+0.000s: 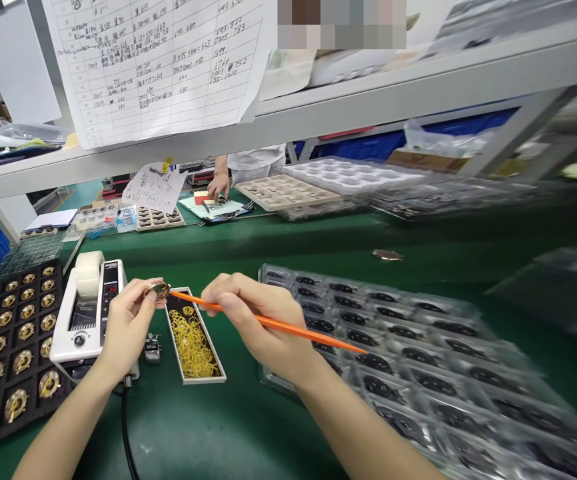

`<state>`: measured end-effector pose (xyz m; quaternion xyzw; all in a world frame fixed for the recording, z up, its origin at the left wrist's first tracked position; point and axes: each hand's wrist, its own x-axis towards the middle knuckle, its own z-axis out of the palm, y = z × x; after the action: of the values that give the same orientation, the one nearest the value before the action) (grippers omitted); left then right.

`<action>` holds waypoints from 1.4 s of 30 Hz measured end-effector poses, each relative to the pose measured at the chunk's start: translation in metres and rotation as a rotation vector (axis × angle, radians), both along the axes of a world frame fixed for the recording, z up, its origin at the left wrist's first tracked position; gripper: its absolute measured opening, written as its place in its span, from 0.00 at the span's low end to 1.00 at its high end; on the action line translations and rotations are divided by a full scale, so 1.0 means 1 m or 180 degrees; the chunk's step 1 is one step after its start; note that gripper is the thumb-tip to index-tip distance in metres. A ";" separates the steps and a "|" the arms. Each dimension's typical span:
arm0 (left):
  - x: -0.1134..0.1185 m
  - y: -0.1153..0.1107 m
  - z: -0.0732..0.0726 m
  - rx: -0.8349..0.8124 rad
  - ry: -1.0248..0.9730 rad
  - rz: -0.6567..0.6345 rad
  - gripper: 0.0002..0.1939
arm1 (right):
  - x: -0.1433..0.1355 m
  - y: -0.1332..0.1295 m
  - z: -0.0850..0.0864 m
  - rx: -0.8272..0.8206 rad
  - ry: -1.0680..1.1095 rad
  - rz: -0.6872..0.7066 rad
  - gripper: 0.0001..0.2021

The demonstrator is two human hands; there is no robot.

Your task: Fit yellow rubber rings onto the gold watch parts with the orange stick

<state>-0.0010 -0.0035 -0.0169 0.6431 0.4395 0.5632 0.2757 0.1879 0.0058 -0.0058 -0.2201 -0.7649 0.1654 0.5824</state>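
Observation:
Between the thumb and fingers of my left hand (131, 320) is a gold-rimmed watch case (157, 291), held up above the green bench. My right hand (263, 323) grips a thin orange pointed stick (293, 328), its left tip touching or very near the case. Just below the hands lies a narrow white box (220, 373) full of yellow rings (193, 343). A black tray (6, 343) with several similar gold cases is at the left. To the right, a clear plastic tray (388, 313) holds dark flat parts in its pockets.
A white tape dispenser (88, 313) stands by my left hand, with a small metal counter (152, 349) and a black cable (126, 427) near it. A loose metal part (387, 255) lies farther back. Overhead runs a grey shelf (393, 93); a co-worker's hand (219, 185) is across the bench.

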 end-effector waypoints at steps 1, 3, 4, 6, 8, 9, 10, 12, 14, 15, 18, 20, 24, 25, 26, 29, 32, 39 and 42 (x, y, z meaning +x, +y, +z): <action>0.000 0.000 -0.002 0.0272 0.0285 0.0043 0.11 | 0.002 0.000 0.001 0.0000 0.0050 -0.0015 0.14; 0.000 0.002 -0.008 0.1026 0.1019 0.0028 0.13 | 0.007 -0.001 0.003 -0.0012 0.0260 -0.0105 0.15; 0.001 0.003 -0.012 0.1406 0.1416 -0.0039 0.14 | 0.009 -0.002 0.004 -0.0040 0.0384 -0.0197 0.16; 0.004 0.005 -0.021 0.1961 0.2055 -0.0243 0.15 | 0.014 -0.003 0.007 -0.0144 0.0576 -0.0428 0.19; 0.007 0.005 -0.027 0.2146 0.2236 -0.0233 0.15 | 0.019 -0.003 0.011 -0.0269 0.0697 -0.0640 0.21; 0.008 0.005 -0.030 0.2107 0.2119 -0.0087 0.15 | 0.021 -0.003 0.012 -0.0307 0.0761 -0.0700 0.22; 0.009 0.004 -0.031 0.1974 0.1923 0.0057 0.15 | 0.023 -0.003 0.013 -0.0318 0.0840 -0.0733 0.22; 0.010 0.003 -0.032 0.1294 0.1463 0.0126 0.13 | 0.025 -0.002 0.014 -0.0303 0.0972 -0.0729 0.22; 0.013 0.003 -0.032 0.0476 0.1199 -0.0112 0.10 | 0.026 -0.002 0.015 -0.0306 0.0947 -0.0637 0.22; 0.014 0.004 -0.030 0.0204 0.1158 -0.0233 0.10 | 0.026 -0.002 0.017 -0.0334 0.0849 -0.0583 0.22; 0.014 0.006 -0.021 -0.0400 0.0688 -0.0360 0.10 | 0.027 -0.004 0.022 -0.0423 0.0406 -0.0396 0.23; 0.012 0.005 -0.012 -0.0871 -0.0013 -0.0435 0.12 | 0.026 -0.006 0.025 -0.0521 0.0154 -0.0219 0.22; 0.010 -0.004 -0.003 -0.0826 -0.0642 -0.0096 0.10 | 0.015 -0.008 0.023 -0.0853 0.0126 0.0180 0.26; 0.009 -0.007 -0.004 -0.0531 -0.0516 0.0142 0.08 | 0.010 -0.009 0.019 -0.1035 0.0165 0.0230 0.27; 0.009 -0.009 -0.005 -0.0137 -0.0284 0.0404 0.05 | 0.004 -0.009 0.014 -0.1258 0.0171 0.0270 0.27; 0.004 -0.011 -0.012 0.1350 0.0796 0.0993 0.06 | -0.015 -0.011 -0.001 -0.1891 -0.0031 0.0473 0.26; -0.001 -0.011 -0.015 0.2446 0.1607 0.1199 0.11 | -0.026 -0.013 -0.010 -0.2190 0.0031 0.0769 0.26; -0.002 -0.030 -0.025 0.2471 0.2203 0.1406 0.11 | -0.024 -0.028 0.007 -0.2728 0.0291 0.1393 0.26; -0.007 -0.048 -0.036 0.2224 0.2372 0.1501 0.11 | -0.027 -0.036 0.006 -0.3201 0.0159 0.1669 0.26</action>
<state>-0.0076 -0.0512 -0.0532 0.7361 0.4264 0.4564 -0.2609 0.1612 -0.0305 0.0000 -0.2691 -0.6071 0.6534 0.3633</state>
